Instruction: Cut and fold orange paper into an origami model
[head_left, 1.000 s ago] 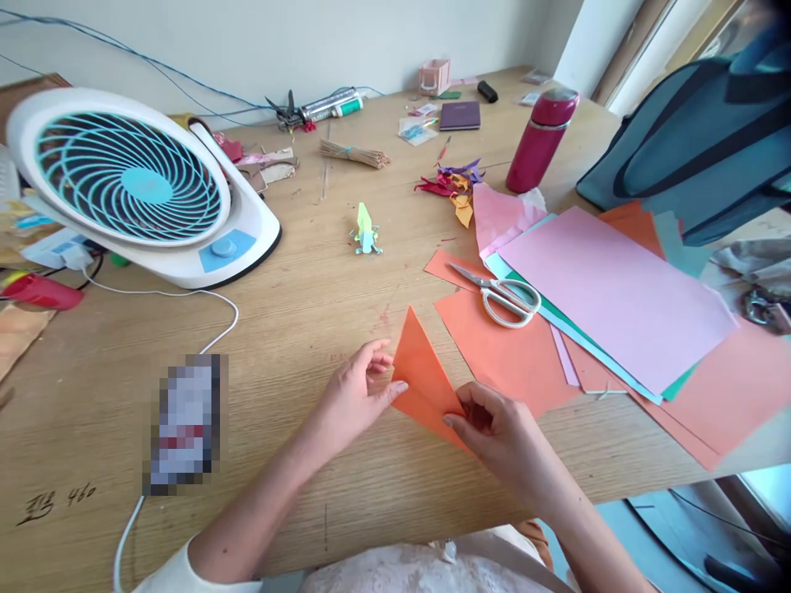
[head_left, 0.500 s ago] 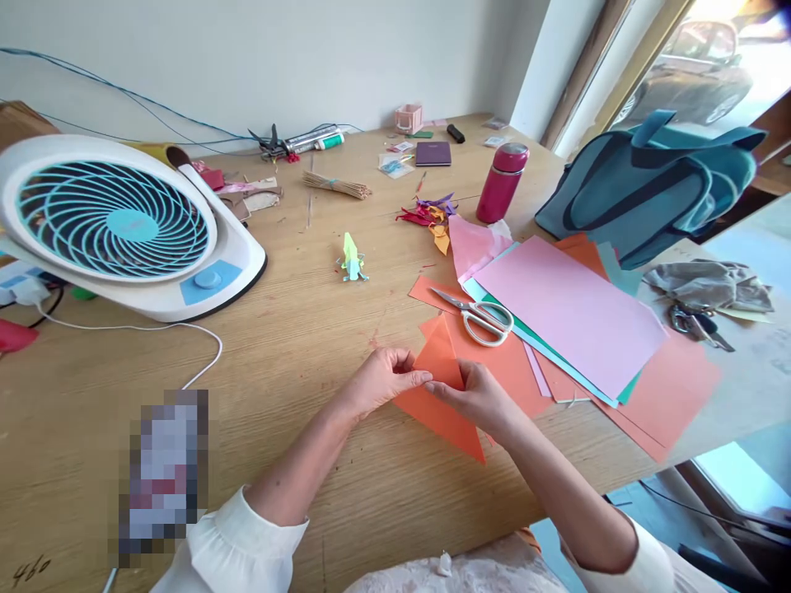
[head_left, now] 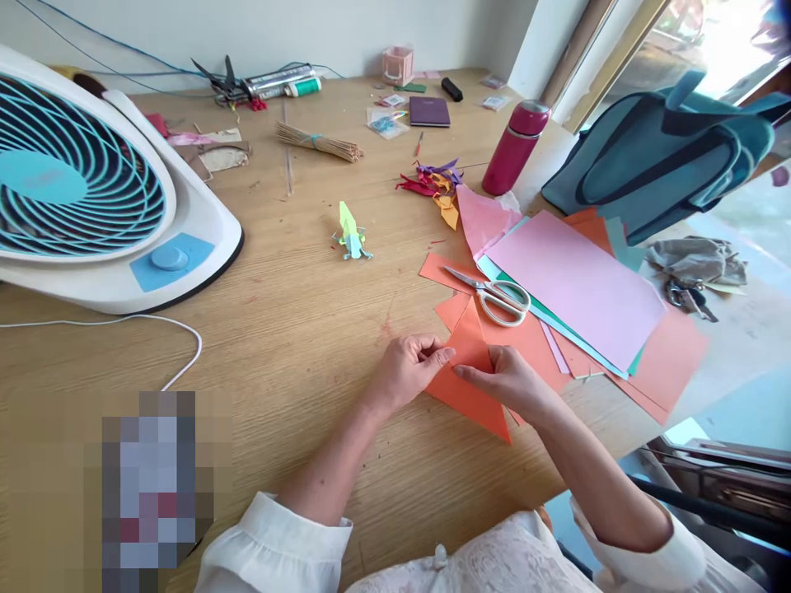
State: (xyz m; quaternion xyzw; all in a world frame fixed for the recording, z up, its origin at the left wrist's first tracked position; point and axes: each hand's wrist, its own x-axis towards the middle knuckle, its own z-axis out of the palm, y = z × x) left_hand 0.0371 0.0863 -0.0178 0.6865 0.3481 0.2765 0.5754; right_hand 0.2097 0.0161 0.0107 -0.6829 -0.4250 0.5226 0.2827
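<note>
Left hand [head_left: 408, 375] has moved nearer the right hand [head_left: 512, 383] since one second earlier. Both are clamped on the folded orange paper [head_left: 470, 399], over the desk [head_left: 278, 346], near the scissors [head_left: 484, 287].

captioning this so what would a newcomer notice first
Probably the bright orange folded paper, held by the left hand and right hand at lower centre. Next come the large white fan at the left edge and the magenta bottle beside the teal bag at upper right.
</note>
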